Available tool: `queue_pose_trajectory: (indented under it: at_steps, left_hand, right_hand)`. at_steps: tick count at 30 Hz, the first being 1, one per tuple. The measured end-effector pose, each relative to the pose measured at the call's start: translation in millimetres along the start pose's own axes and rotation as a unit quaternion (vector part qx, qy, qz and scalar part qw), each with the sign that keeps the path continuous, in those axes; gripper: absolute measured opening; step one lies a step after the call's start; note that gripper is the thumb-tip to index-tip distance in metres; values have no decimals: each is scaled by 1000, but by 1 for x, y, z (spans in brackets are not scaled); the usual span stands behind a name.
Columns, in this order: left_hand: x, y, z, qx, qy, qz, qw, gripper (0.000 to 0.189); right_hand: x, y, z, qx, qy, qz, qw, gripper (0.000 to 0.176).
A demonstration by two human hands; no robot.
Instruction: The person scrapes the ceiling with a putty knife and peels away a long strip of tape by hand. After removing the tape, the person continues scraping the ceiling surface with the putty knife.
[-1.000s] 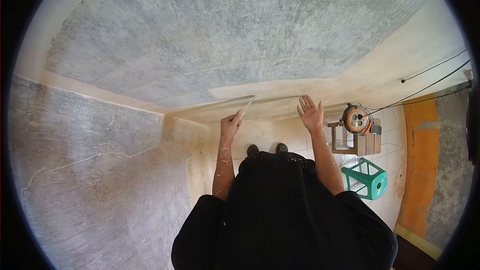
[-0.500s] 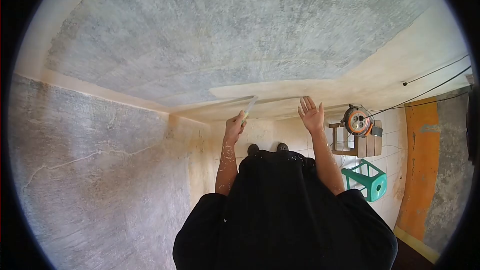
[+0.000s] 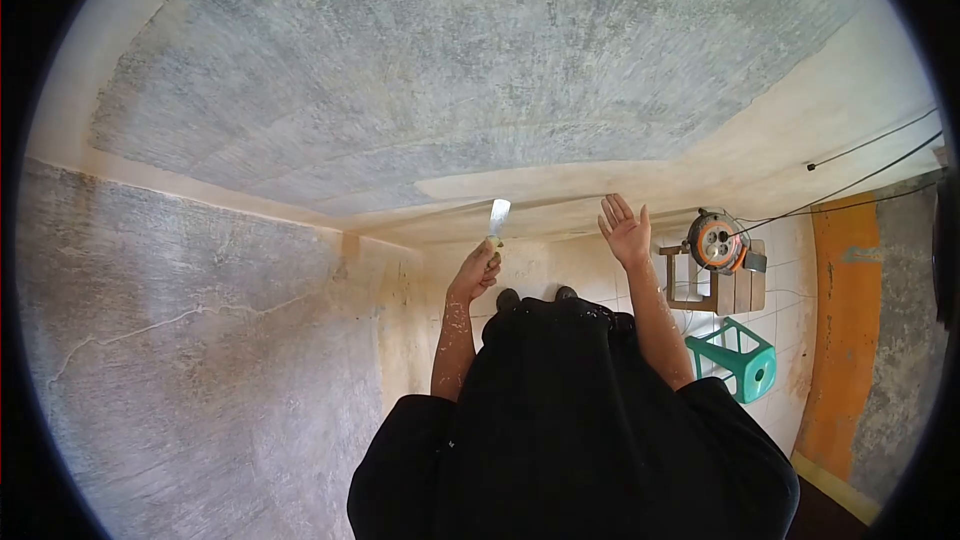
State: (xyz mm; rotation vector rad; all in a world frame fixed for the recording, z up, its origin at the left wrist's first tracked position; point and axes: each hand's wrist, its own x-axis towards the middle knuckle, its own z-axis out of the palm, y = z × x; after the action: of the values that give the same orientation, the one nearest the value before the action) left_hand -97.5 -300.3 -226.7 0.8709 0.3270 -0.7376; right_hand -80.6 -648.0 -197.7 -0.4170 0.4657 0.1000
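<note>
In the head view my left hand [image 3: 474,274] is wrapped round the handle of a putty knife [image 3: 499,217]. The knife's flat, bright blade points up toward the wall in front of me. My right hand [image 3: 626,232] is raised with its fingers stretched out, holding nothing, its fingertips close to the pale lower part of the wall. Above both hands the front wall [image 3: 480,60] shows a broad rough grey patch, bordered by cream-coloured paint [image 3: 540,183]. White flecks dot both forearms.
To the right, an orange and black cable reel [image 3: 715,240] rests on a wooden stool [image 3: 740,290]. A green plastic stool [image 3: 750,370] lies on its side on the tiles. Black cables [image 3: 850,165] run along the right. On the left is a cracked grey wall [image 3: 200,360].
My left hand has drawn slightly down toward me, and the putty knife has turned so its blade faces me more flatly. My right hand has hardly moved.
</note>
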Motion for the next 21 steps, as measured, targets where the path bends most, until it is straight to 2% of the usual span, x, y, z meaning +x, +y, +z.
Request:
queue_pose_trajectory:
  at_steps: [3, 6, 10, 12, 15, 18, 21]
  left_hand:
    - [6, -12, 15, 158, 82, 114, 977, 31]
    - [19, -21, 25, 301, 139, 221, 917, 32]
    - [47, -33, 42, 387, 308, 256, 831, 39]
    - [58, -33, 50, 401, 359, 285, 793, 40]
    - [71, -43, 61, 424, 389, 323, 751, 35]
    - [76, -49, 61, 413, 439, 287, 744, 31]
    - [77, -46, 63, 391, 439, 285, 757, 31]
  right_hand:
    - [6, -2, 4, -9, 2, 5, 1000, 67]
    - [6, 1, -1, -23, 9, 2, 1000, 66]
    - [10, 4, -4, -45, 24, 1, 999, 63]
    - [12, 6, -4, -49, 27, 3, 998, 62]
    - [10, 6, -5, -56, 28, 3, 998, 61]
    - [12, 4, -4, -63, 21, 2, 998, 61]
    - [9, 5, -5, -59, 32, 10, 998, 61]
